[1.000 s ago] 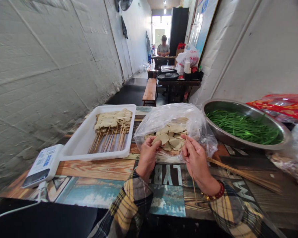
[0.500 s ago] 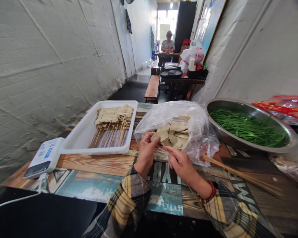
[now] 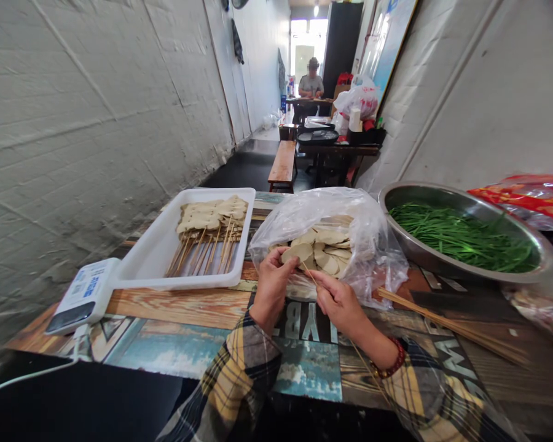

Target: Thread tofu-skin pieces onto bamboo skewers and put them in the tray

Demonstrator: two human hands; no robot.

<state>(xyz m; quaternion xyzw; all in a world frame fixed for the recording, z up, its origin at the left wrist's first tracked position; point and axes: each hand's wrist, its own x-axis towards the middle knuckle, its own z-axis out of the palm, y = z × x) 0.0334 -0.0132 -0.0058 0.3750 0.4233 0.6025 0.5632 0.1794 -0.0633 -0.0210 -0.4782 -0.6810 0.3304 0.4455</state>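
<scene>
My left hand (image 3: 271, 285) pinches a flat beige tofu slice (image 3: 297, 252) at the mouth of a clear plastic bag (image 3: 332, 212) full of such slices. My right hand (image 3: 338, 301) grips a thin bamboo skewer (image 3: 309, 275), its tip pointing up into the slice. Both hands are closed, a little above the table's front part. A white tray (image 3: 156, 252) to the left holds several finished skewers (image 3: 209, 230) of tofu.
A steel bowl (image 3: 424, 248) of green chives sits at the right, with loose bamboo skewers (image 3: 447, 325) lying before it. A white power bank (image 3: 83, 294) with a cable lies at the left edge. Red and clear bags (image 3: 529, 199) crowd the far right. A person sits at a distant table (image 3: 311, 83).
My right hand has moved left and down toward the left hand, bringing the skewer tip up against the tofu slice. The view has shifted slightly.
</scene>
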